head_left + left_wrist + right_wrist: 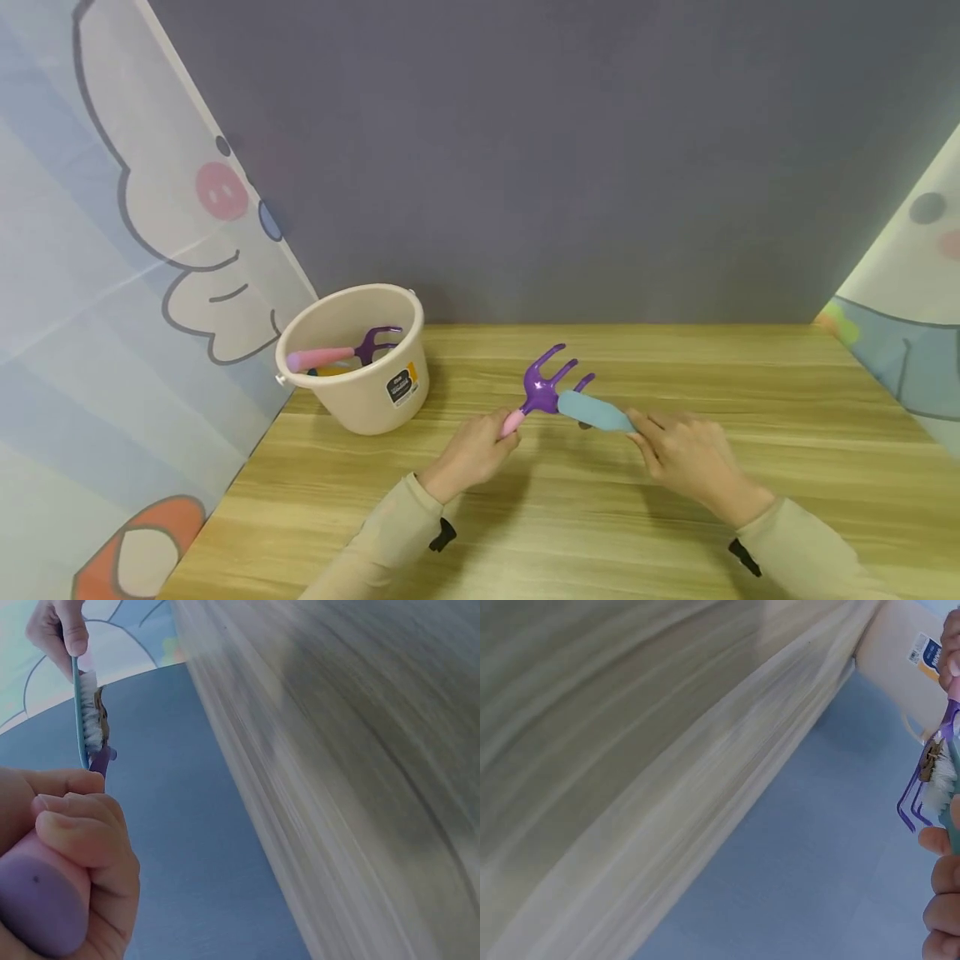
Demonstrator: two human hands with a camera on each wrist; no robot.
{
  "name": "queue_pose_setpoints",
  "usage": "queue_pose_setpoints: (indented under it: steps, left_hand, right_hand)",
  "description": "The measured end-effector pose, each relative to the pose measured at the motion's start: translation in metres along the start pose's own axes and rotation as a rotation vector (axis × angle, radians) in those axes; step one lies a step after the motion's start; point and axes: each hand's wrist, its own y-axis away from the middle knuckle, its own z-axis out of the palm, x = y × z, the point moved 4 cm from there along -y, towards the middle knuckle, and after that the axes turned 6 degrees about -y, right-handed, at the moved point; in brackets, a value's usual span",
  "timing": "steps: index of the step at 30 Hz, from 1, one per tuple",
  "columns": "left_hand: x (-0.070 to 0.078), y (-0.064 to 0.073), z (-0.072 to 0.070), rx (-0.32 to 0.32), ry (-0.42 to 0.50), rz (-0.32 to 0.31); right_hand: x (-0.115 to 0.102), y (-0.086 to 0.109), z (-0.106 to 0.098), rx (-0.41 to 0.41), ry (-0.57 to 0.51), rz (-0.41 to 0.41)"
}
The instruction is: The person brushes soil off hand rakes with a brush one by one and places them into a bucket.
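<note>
My left hand (474, 450) grips the pink handle of a purple three-pronged hand rake (540, 390), its prongs pointing away over the table. In the left wrist view the handle's purple end (45, 907) sticks out of the curled fingers. My right hand (686, 454) holds a light blue brush (596, 412) by its handle. White bristles (939, 784) touch or nearly touch the rake head in the right wrist view. A brown patch (930, 760) shows on the rake beside the bristles; what it is I cannot tell.
A cream bucket (367, 408) stands at the back left of the wooden table (585, 533). Inside it lies another purple rake with a pink handle (322, 358), over a partly hidden yellow-orange item. A dark grey panel (555, 167) rises behind, with cartoon-printed cloths at both sides.
</note>
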Motion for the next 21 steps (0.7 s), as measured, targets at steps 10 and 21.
queue_pose_setpoints:
  steps: [10,21]
  left_hand:
    - [-0.003,0.003,-0.002,-0.012,0.019,0.002]
    - [-0.012,0.001,0.003,-0.182,0.686,-0.138]
  right_hand:
    - [0.009,0.005,-0.01,0.003,-0.079,0.194]
    - [0.021,0.012,-0.027,0.032,-0.212,0.445]
